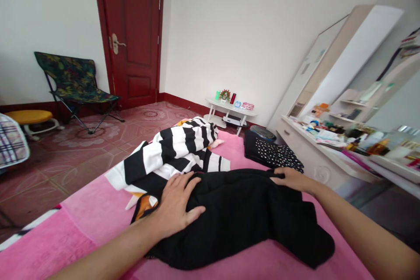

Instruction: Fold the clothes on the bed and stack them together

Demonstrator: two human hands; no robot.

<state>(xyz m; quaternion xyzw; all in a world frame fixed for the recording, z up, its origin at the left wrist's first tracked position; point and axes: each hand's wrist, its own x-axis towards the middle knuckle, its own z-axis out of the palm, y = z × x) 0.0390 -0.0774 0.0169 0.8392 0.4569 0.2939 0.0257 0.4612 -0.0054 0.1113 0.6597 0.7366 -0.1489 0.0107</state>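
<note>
A black garment (236,218) is spread on the pink bed cover (88,201) in front of me; its exact kind is unclear. My left hand (179,203) lies on its left part, palm down with the fingers apart. At the garment's far right edge, my right hand (290,179) has a bit of the cloth between thumb and fingers. Just beyond, a heap of black-and-white striped clothing (173,148) touches the black garment. Some orange cloth (146,205) shows beside my left wrist. A folded black garment with white dots (275,151) rests at the far right of the bed.
On the right stands a dressing table (302,153) crowded with bottles and small items. A low white table (229,107) holding a small plant is against the far wall. To the left are a folding chair (78,83), a yellow stool (29,117) and a red door (134,35).
</note>
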